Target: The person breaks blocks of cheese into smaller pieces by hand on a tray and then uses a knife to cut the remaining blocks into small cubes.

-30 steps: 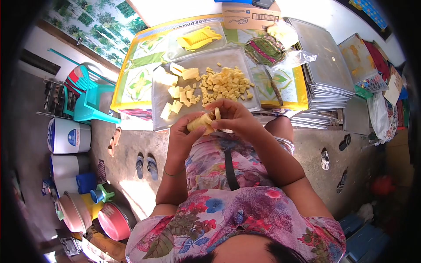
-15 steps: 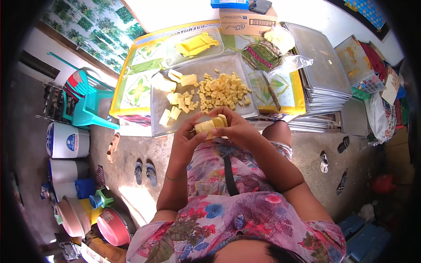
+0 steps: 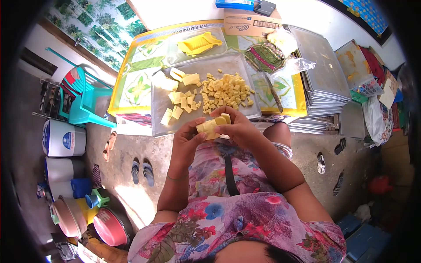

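Note:
Held over the near edge of a metal tray [image 3: 206,65] is a pale yellow block [image 3: 207,128], cheese- or butter-like, divided into thick pieces. My left hand [image 3: 189,135] is closed around its left end, thumb on the near side. At the other end, my right hand [image 3: 237,125] grips the block with thumb and fingers; a piece there stands slightly apart. Small yellow cubes [image 3: 226,90] are heaped on the tray's right half. Larger yellow chunks [image 3: 191,79] and slabs lie on its left. A knife [image 3: 274,93] rests on the cloth right of the tray.
Behind the tray are a clear container [image 3: 173,51] with a yellow wrapper [image 3: 199,43] and a cardboard box [image 3: 250,23]. Stacked metal trays [image 3: 322,65] stand to the right. A turquoise chair [image 3: 87,107] and basins [image 3: 109,228] are at the left.
Both hands keep their grip on the yellow block, with only a slight shift of the fingers and pieces. The camera view has moved a little.

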